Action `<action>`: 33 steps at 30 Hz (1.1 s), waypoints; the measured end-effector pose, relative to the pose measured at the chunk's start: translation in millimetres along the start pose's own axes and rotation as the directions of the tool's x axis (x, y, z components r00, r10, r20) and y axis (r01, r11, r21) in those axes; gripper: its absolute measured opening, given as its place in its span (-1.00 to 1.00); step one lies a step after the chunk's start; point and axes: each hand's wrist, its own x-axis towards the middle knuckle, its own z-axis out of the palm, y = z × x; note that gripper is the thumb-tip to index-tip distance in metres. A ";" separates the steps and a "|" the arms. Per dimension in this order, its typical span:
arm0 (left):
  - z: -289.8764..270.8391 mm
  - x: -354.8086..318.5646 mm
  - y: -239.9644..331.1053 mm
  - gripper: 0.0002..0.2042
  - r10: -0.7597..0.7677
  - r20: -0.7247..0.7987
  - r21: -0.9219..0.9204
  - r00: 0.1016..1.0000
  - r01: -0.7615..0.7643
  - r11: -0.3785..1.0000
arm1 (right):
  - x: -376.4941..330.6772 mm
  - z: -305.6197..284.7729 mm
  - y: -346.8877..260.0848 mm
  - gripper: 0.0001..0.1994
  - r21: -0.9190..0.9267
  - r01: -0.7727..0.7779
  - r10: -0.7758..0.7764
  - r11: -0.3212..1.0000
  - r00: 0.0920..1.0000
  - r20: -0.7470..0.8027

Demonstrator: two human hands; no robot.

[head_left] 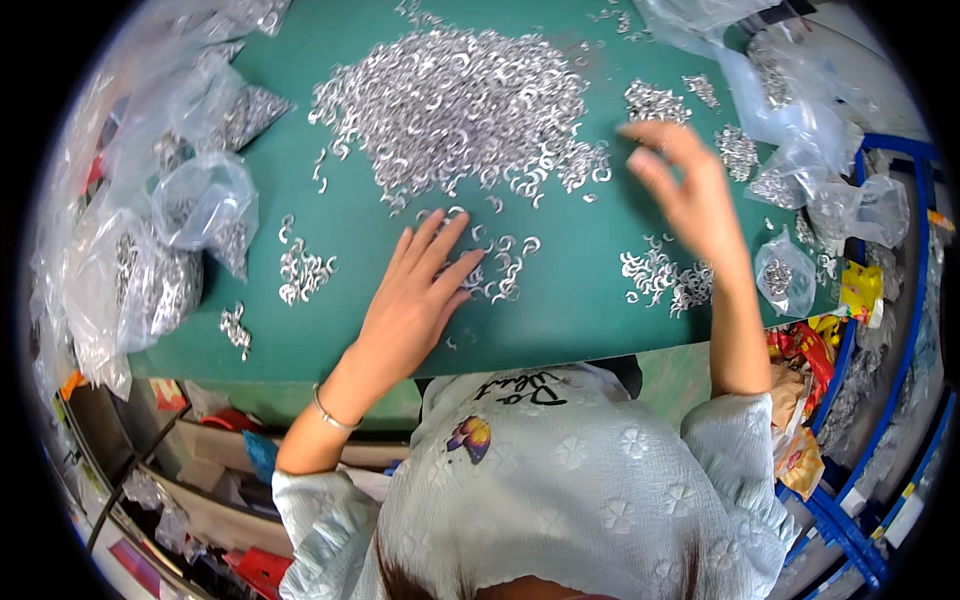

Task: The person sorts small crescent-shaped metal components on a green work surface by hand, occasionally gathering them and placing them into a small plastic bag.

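While our left hand (415, 290) lies flat, fingers spread over a few metal rings (500, 268) on the green tabletop (570, 300), our right hand (690, 190) hovers open, empty, beside small sorted ring clusters (665, 275).

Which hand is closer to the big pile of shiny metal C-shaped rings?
Right. The right hand hovers beside the big pile of shiny metal C-shaped rings; the left hand lies below it.

Clear plastic bags (190, 215) of metal pieces lie left; more clear bags (800, 110) right
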 end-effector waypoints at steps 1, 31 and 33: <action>2.4 0.0 -4.7 -0.67 0.001 -0.010 -0.021 1.000 -0.001 1.000 | -14.7 15.7 -20.7 -0.57 -0.014 0.076 -0.075 0.997 0.995 0.073; 13.9 -12.3 6.7 -0.77 -0.035 -0.172 0.006 0.984 0.036 0.999 | -81.3 70.1 -72.6 -0.55 -0.056 0.207 -0.175 0.977 0.922 0.344; 12.2 -19.1 -0.5 -0.72 -0.053 -0.145 0.064 0.988 0.062 0.996 | -84.9 67.5 -66.1 -0.55 -0.067 0.203 -0.176 0.977 0.942 0.285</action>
